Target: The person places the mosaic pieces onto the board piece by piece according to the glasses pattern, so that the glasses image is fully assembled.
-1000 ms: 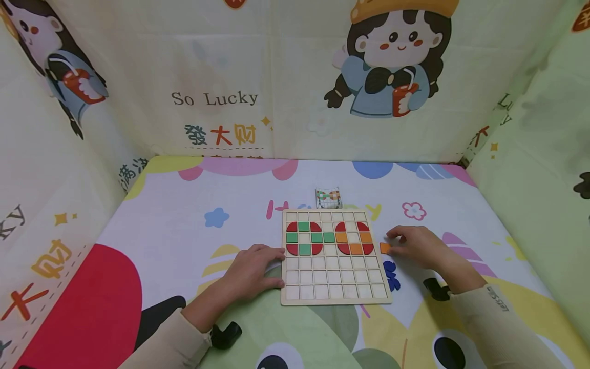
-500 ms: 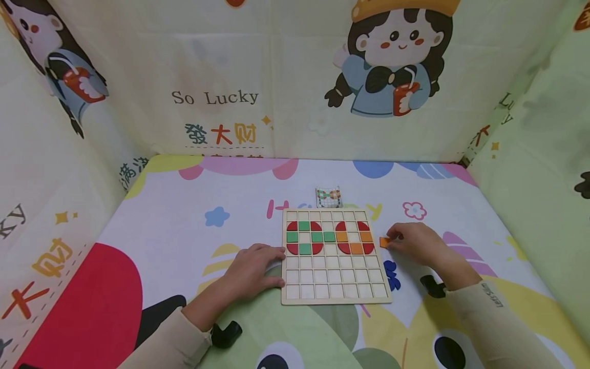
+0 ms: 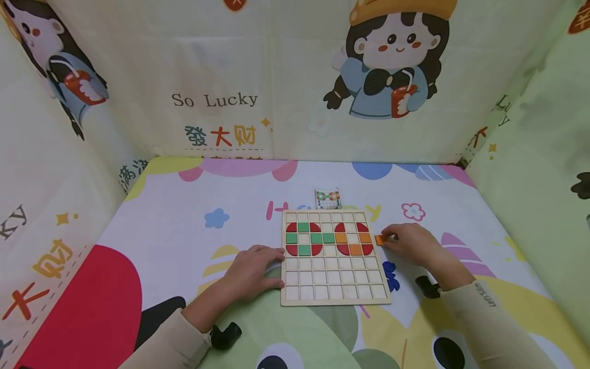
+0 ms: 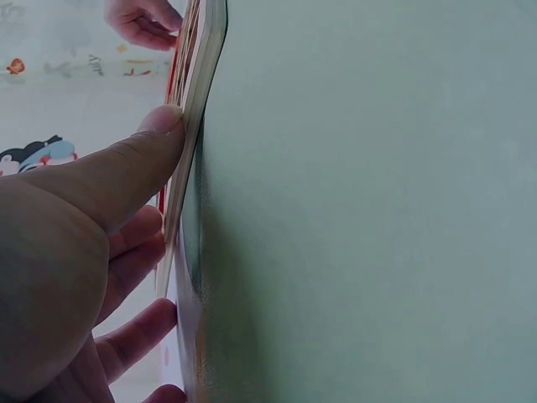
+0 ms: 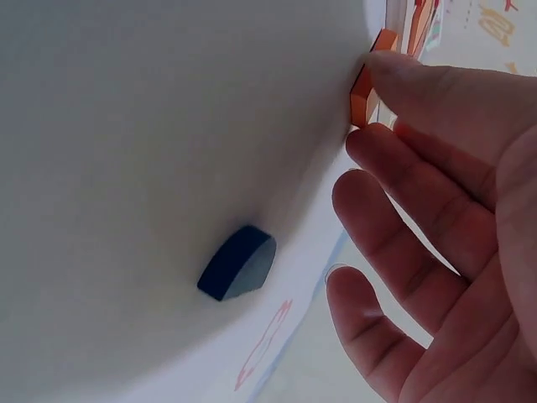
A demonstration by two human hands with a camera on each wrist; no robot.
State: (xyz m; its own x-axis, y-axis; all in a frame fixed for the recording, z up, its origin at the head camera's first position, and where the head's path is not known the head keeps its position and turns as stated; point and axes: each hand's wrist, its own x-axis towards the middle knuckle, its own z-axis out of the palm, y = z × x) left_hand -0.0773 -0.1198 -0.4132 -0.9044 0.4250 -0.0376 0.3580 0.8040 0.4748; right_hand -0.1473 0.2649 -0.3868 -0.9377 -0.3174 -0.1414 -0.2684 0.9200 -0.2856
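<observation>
A wooden grid board point(image 3: 336, 279) lies flat on the table, holding red, green and orange tiles in its upper rows. My left hand point(image 3: 253, 271) rests against the board's left edge, fingers spread; in the left wrist view its thumb point(image 4: 126, 172) touches the rim. Just off the board's right edge, my right hand point(image 3: 410, 246) pinches an orange square tile point(image 3: 380, 240). The right wrist view has the thumb on this orange tile point(image 5: 363, 92) and the index fingertip beside it, while the other fingers are loosely bent and hold nothing.
Behind the board is a small pattern card point(image 3: 328, 199) with a matching coloured design. A dark blue curved-edged piece point(image 5: 239, 264) lies near the right hand in the right wrist view. Printed cloth covers the table point(image 3: 170, 215); cloth walls point(image 3: 295, 77) enclose the back and sides.
The orange tile and my right hand have shifted left, closer to the board's right edge. My left hand stays in place at the left edge.
</observation>
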